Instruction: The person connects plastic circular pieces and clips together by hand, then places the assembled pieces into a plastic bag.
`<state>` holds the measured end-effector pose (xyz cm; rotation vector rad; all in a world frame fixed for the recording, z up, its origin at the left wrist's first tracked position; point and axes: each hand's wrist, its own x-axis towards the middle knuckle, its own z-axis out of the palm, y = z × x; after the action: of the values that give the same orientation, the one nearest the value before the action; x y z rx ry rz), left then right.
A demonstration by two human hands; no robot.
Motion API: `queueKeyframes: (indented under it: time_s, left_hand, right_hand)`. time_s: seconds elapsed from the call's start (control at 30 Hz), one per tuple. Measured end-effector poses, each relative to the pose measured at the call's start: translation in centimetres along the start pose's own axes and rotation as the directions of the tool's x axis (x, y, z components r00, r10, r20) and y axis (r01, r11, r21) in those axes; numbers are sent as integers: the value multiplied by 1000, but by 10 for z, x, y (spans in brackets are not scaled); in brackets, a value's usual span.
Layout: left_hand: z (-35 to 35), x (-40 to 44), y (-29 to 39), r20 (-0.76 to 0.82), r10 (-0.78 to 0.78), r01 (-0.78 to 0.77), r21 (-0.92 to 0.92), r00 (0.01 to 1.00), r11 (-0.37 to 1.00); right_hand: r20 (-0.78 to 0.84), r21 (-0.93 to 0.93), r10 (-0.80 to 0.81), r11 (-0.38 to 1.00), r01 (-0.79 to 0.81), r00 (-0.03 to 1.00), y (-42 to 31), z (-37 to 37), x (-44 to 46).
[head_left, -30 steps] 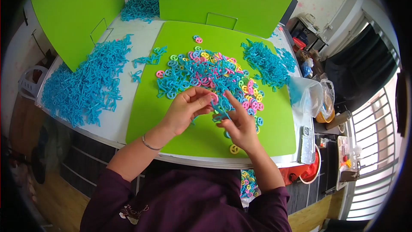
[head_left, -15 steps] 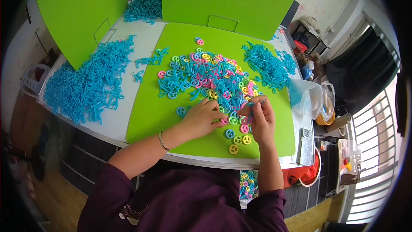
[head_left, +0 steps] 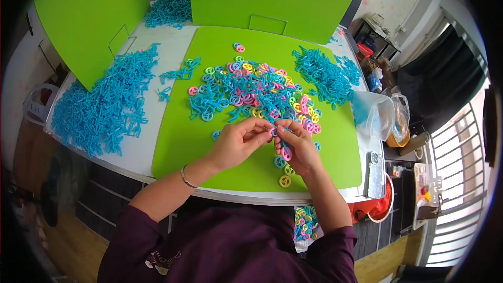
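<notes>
Fingers of the left hand (head_left: 241, 142) are pinched narrow on a pink wheel (head_left: 273, 132), held between the middle of the tabletop (head_left: 172, 55) and its near edge. The right hand (head_left: 298, 148) meets it there, thumb and fingers drawn close together around a blue piece (head_left: 284, 145) that is mostly hidden. A second pink ring (head_left: 286, 155) shows just under the right hand; whether it is held or lies on the green mat (head_left: 181, 144), I cannot tell.

Toward the tabletop's near edge, a blue wheel (head_left: 280, 162), a yellow-green wheel (head_left: 289, 170) and a yellow wheel (head_left: 284, 181) lie on the mat in a short line. Beyond the hands, a mixed heap (head_left: 251, 86) of pink, blue, yellow and green wheels and blue pieces spreads across the mat's middle.

Along the tabletop's left edge lies a large blue pile (head_left: 105, 110), with a smaller pile (head_left: 170, 9) at the far left corner and another heap (head_left: 324, 77) near the right edge. A clear plastic bag (head_left: 373, 114) sits at the right edge, and a phone (head_left: 374, 175) lies by the near right corner. A green board (head_left: 277, 0) stands along the far edge.
</notes>
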<state>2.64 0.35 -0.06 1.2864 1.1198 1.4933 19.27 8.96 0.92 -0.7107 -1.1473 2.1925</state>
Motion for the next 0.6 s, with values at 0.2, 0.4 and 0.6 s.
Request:
queueKeyframes:
  time_s: [0.2, 0.4, 0.6]
  left_hand:
    - [-5, 2, -8, -75, 21, -24, -44, 997, 999]
    - [-2, -2, 1, -135, 176, -141, 234, 975, 962]
    - [-1, -2, 2, -130, 250, -204, 290, 959, 935]
  right_hand:
    - [4, 46, -121, 992, 120, 993, 7, 4, 0]
    - [0, 61, -99, 993, 99, 995, 9, 3, -1]
    - [-9, 127, -49, 991, 50, 999, 9, 4, -2]
